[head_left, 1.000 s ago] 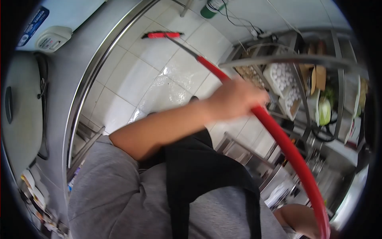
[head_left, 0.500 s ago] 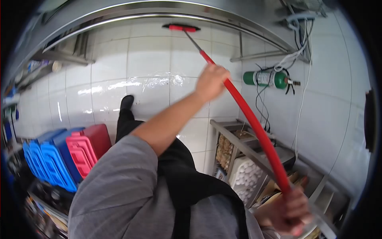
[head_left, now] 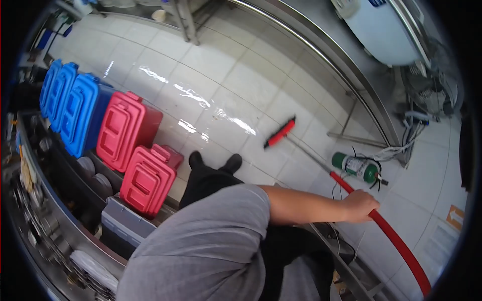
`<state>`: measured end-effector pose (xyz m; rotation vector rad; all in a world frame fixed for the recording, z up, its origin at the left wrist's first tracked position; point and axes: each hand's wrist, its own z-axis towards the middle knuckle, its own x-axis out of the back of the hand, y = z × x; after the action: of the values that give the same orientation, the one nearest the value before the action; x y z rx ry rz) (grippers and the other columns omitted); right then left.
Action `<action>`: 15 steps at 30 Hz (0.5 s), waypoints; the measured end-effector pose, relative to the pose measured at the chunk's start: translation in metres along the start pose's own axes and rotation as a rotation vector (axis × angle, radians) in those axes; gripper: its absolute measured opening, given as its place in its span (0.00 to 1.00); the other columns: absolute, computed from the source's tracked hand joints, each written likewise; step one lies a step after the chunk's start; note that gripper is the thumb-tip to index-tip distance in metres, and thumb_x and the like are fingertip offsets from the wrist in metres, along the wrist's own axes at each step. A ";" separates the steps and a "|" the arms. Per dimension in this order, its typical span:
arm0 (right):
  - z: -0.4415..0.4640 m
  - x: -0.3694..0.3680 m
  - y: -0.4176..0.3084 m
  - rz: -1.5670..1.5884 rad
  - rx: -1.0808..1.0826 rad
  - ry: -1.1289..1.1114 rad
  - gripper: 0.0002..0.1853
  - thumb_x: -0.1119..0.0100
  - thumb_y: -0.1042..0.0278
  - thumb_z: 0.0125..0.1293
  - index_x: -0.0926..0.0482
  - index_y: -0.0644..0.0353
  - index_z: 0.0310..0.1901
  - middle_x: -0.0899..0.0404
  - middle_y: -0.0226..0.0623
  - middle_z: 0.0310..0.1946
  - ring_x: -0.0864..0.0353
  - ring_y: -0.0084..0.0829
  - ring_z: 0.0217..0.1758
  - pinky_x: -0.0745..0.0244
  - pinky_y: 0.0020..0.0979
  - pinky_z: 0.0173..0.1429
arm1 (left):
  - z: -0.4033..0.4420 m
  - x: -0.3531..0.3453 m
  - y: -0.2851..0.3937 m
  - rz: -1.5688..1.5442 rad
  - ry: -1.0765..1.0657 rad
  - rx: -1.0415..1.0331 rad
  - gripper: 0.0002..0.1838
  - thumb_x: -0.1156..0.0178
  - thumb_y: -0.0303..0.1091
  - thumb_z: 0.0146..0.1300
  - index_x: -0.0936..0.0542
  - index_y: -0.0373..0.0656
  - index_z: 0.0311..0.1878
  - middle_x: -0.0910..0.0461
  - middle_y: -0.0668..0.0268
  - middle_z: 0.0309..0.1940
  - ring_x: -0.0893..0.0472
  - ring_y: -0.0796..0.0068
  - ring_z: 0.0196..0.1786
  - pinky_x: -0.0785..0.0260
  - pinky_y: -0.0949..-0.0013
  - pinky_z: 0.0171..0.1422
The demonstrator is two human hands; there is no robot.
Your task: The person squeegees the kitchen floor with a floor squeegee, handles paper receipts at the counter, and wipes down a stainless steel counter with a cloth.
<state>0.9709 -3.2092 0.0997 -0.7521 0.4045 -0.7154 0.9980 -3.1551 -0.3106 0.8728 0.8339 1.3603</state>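
Observation:
My left hand [head_left: 359,205] is wrapped round the red handle of a floor squeegee [head_left: 279,133]. Its red head with black edging rests on the pale tiled floor [head_left: 236,100], tilted up to the right in view. A thin grey shaft joins the head to the thicker red grip, which runs past my left hand and out at the lower right. My right hand is outside the picture. Wet, shiny patches show on the tiles beyond my black shoes.
Blue lidded bins [head_left: 80,115] and red lidded bins [head_left: 148,180] line the left side. A steel table [head_left: 346,75] stands ahead. Near the right wall are a green cylinder [head_left: 355,167] and loose cables. A grey-lidded box [head_left: 125,220] sits close at left.
The squeegee head has come from under the steel table back toward my feet. My view has turned, bringing more bins in. My right hand has left the picture.

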 end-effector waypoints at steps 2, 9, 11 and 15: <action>0.002 0.009 0.006 -0.379 -0.241 -0.098 0.16 0.60 0.53 0.75 0.43 0.53 0.31 0.45 0.22 0.13 0.49 0.17 0.09 0.45 0.20 0.14 | -0.026 -0.002 -0.025 -0.027 -0.011 0.143 0.11 0.33 0.35 0.46 0.25 0.44 0.30 0.22 0.58 0.28 0.22 0.52 0.37 0.32 0.52 0.43; -0.017 -0.039 0.058 -0.229 -0.150 -0.054 0.18 0.55 0.50 0.72 0.39 0.51 0.27 0.46 0.19 0.12 0.45 0.16 0.10 0.40 0.21 0.17 | -0.082 0.123 -0.020 0.109 -0.024 0.268 0.14 0.37 0.33 0.43 0.19 0.48 0.38 0.19 0.58 0.31 0.20 0.53 0.38 0.29 0.53 0.41; -0.024 -0.062 0.100 -0.187 -0.120 0.081 0.19 0.54 0.48 0.71 0.37 0.50 0.26 0.47 0.17 0.12 0.45 0.15 0.11 0.38 0.21 0.20 | -0.105 0.175 -0.034 0.201 0.012 0.293 0.16 0.38 0.32 0.41 0.18 0.48 0.38 0.18 0.60 0.32 0.19 0.54 0.37 0.28 0.55 0.40; -0.004 -0.119 0.182 0.090 -0.080 0.063 0.20 0.53 0.46 0.71 0.39 0.49 0.25 0.51 0.17 0.12 0.49 0.15 0.11 0.42 0.22 0.19 | -0.147 0.273 -0.050 0.382 0.224 0.302 0.14 0.40 0.30 0.39 0.19 0.48 0.34 0.17 0.62 0.30 0.19 0.56 0.35 0.27 0.57 0.38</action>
<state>0.9657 -3.0322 -0.0275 -0.7833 0.5229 -0.6427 0.9014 -2.8780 -0.4209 1.1714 1.1040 1.7148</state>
